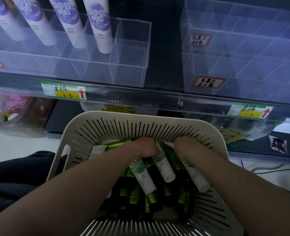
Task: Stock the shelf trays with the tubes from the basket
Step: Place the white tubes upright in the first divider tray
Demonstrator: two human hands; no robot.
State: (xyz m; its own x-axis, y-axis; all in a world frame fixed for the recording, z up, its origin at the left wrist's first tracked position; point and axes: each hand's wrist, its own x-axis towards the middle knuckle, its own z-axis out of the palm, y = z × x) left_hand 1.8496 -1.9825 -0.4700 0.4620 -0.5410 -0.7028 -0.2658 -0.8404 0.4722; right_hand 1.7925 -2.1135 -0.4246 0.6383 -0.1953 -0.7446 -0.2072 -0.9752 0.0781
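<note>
A cream slotted basket [159, 130] sits in front of me, filled with several green tubes [134, 193] and white tubes [143, 178]. Both hands reach deep into its far end. My left hand [145, 148] curls its fingers around the top of a white tube [163, 165]. My right hand [186, 147] closes on the top of another white tube [198, 176] beside a green one. The fingertips are hidden among the tubes. Above, a clear divided tray [128, 72] holds several purple-and-white tubes [99, 26] at the left. A second clear tray [243, 65] at the right has bare compartments.
The shelf's front rail carries green-and-yellow price labels [64, 91] [250, 111]. Red-bordered handwritten stickers [209, 82] mark the right tray. Pink packaged goods [6, 106] lie on the lower shelf at left, a small foil packet [278, 143] at right. A dark garment [13, 176] lies left of the basket.
</note>
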